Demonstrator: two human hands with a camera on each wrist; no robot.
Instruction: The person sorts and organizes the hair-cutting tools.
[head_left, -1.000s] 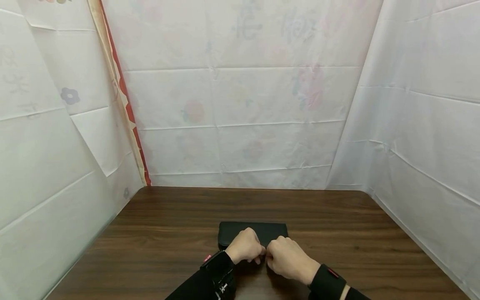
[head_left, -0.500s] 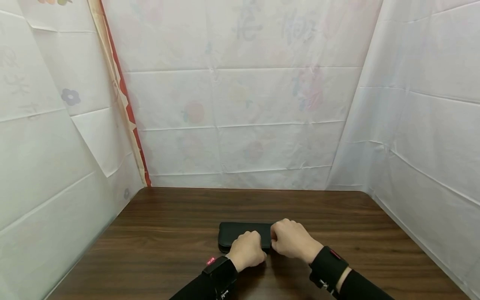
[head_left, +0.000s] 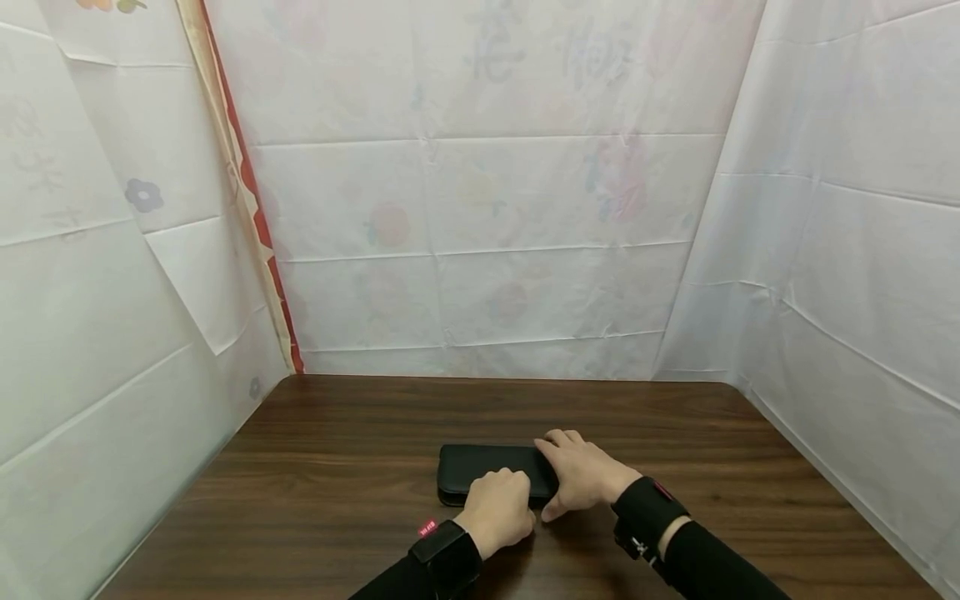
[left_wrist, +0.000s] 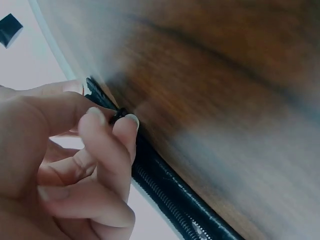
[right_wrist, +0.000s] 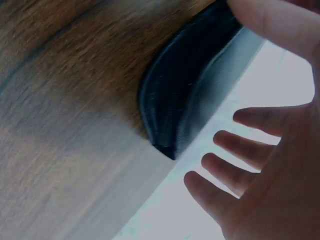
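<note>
A black zip case [head_left: 487, 468] with rounded corners lies flat on the wooden table. Along its near side, my left hand [head_left: 498, 512] pinches a small black zipper pull [left_wrist: 119, 116] between thumb and finger; zipper teeth [left_wrist: 162, 202] show along the edge in the left wrist view. My right hand [head_left: 588, 473] is at the case's right end, fingers spread and thumb near the front corner. In the right wrist view the end of the case [right_wrist: 172, 95] appears beside the thumb, with the other fingers extended apart from it.
The brown wood-grain table [head_left: 337, 475] surrounds the case. White printed sheets [head_left: 480, 200] hang behind it and on both sides, with a red-edged strip [head_left: 258, 225] at the back left. Black bands [head_left: 651, 512] wrap both wrists.
My right hand has left its place beside the left hand, moved right and up, and spread its fingers at the case's end. The left hand has shifted slightly down. The case has stayed put.
</note>
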